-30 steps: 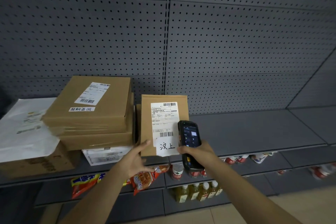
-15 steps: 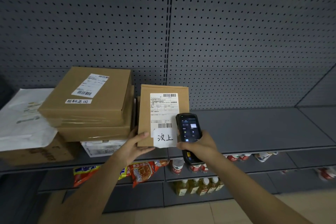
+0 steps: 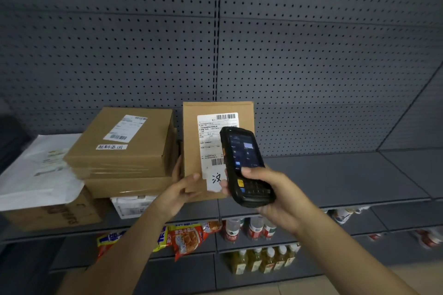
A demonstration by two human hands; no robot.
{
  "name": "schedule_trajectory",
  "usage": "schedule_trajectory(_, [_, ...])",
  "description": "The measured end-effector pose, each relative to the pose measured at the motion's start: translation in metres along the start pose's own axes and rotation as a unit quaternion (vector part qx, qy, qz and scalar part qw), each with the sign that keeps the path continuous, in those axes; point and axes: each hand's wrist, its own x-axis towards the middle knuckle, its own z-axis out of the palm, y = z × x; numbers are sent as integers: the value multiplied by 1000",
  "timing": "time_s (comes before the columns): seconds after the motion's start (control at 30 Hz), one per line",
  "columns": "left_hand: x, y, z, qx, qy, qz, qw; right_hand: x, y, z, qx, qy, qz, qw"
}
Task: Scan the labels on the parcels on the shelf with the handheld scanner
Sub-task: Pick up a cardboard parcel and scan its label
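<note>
A flat brown parcel (image 3: 191, 127) stands upright on the grey shelf (image 3: 335, 175), its white label (image 3: 211, 136) facing me. My left hand (image 3: 178, 189) grips its lower left edge. My right hand (image 3: 268, 189) holds a black handheld scanner (image 3: 244, 165) with a lit screen, raised in front of the label and covering its right part. To the left, two brown boxes (image 3: 124, 146) lie stacked, the top one with a label on its lid.
A white mailer bag (image 3: 36, 170) lies on a brown carton (image 3: 52, 213) at far left, and a white parcel (image 3: 134, 206) sits under the stack. Snack packets (image 3: 187, 239) and drink bottles (image 3: 259, 258) fill lower shelves. Pegboard wall (image 3: 311, 55) backs the shelf.
My right hand has lifted the scanner up and leftward so it now overlaps the label. My left hand has taken a firmer grip on the parcel's lower left edge.
</note>
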Motion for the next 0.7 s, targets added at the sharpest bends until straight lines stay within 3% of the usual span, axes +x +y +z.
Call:
schedule_trajectory(0.17, [-4, 21, 14, 25, -23, 38, 999, -32, -9, 26, -12, -36, 4, 999])
schedule_trajectory(0.33, [-6, 33, 19, 19, -28, 61, 998, -60, -7, 40, -41, 10, 66, 997])
schedule_trajectory(0.5, [-7, 43, 15, 34, -39, 51, 997, -76, -3, 45, -106, 8, 67, 992])
schedule_trajectory(0.7, [-14, 47, 13, 78, -39, 71, 994, -84, -3, 53, -82, 12, 73, 994])
